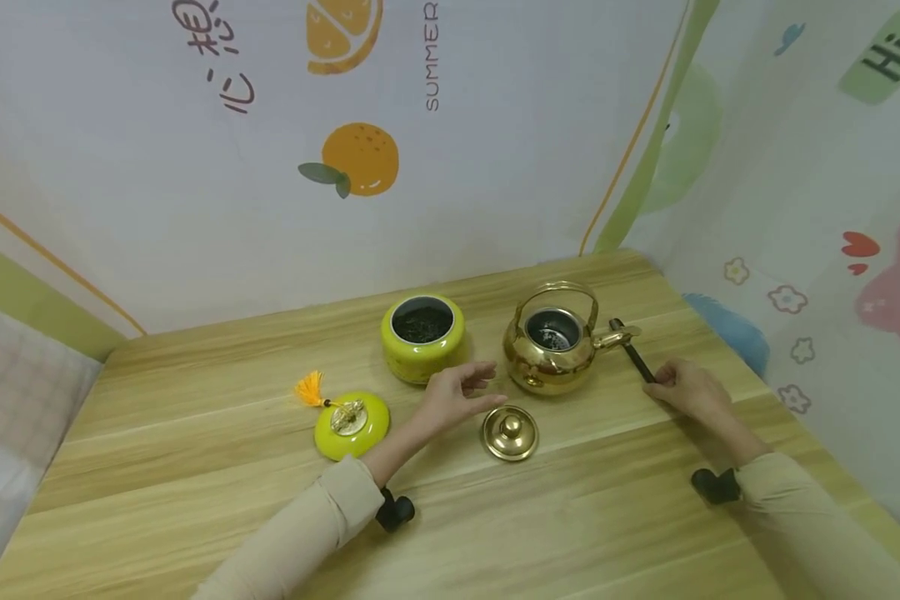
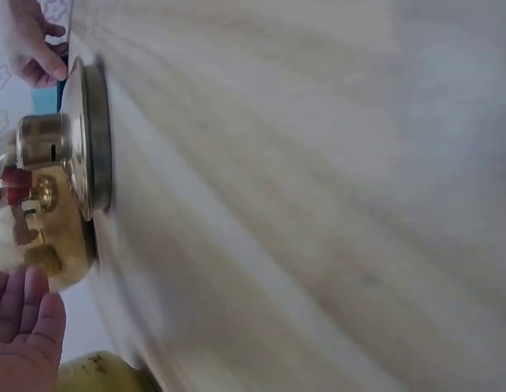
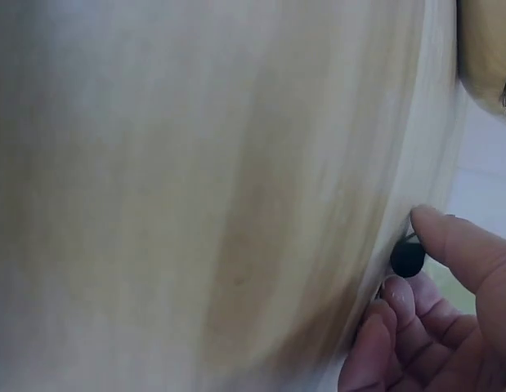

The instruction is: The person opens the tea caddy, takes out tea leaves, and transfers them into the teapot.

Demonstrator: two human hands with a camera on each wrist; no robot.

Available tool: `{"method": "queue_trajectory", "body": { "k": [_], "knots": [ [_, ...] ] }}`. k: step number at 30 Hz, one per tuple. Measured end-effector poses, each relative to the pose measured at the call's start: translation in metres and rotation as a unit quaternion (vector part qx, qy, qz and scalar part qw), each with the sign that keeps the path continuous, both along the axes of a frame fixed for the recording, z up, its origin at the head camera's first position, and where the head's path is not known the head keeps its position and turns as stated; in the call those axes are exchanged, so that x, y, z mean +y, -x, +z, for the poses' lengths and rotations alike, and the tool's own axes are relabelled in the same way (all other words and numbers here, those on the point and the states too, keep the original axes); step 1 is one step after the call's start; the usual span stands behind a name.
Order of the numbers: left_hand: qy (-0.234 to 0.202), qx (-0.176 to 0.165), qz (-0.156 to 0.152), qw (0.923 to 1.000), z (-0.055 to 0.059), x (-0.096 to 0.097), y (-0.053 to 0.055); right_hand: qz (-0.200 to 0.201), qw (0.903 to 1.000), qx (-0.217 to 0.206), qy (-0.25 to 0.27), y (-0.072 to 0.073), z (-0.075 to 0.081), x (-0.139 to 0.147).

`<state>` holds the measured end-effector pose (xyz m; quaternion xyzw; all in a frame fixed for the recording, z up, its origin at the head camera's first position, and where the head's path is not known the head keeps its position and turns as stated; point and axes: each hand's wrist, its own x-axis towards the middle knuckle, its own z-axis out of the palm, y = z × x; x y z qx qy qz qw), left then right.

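Between the thumb and fingers of my right hand [image 1: 686, 390] is the near end of a slim black stick [image 1: 637, 360]. Its far end passes behind the spout of a gold teapot [image 1: 547, 367]; what kind of tool it is, I cannot tell. The right wrist view shows the stick's round black end [image 3: 408, 257] at the thumb. My left hand [image 1: 453, 398], fingers relaxed and holding nothing, hovers between a yellow-green tea jar [image 1: 420, 362] and a gold teapot lid [image 1: 511, 433]. Dark tea leaves [image 1: 423, 325] lie inside the jar. The teapot is uncovered, its handle upright.
On the left of the wooden table [image 1: 217, 483] lies the jar's yellow-green lid [image 1: 375, 421] with an orange tassel [image 1: 311, 389]. Behind the table hangs a printed white cloth [image 1: 255, 233]. The table's right edge runs close beside my right arm.
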<state>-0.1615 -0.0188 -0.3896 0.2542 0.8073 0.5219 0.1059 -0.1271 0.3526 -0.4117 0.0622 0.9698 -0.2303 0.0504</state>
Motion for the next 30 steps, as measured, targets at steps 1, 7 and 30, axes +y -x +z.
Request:
{"method": "queue_trajectory", "body": {
  "k": [1,7,30],
  "knots": [
    [0.005,-0.005,-0.011,0.9999,0.001,-0.001,-0.002,0.002,1.0000,0.003,0.000,-0.001,0.000,0.000],
    [0.042,-0.010,-0.064,0.9971,0.000,0.002,-0.011,0.006,0.9998,-0.004,0.018,-0.007,0.011,-0.005],
    [0.098,0.022,-0.045,0.9939,-0.013,0.011,-0.020,-0.024,0.8696,0.201,0.450,-0.008,0.037,-0.063]
  ]
}}
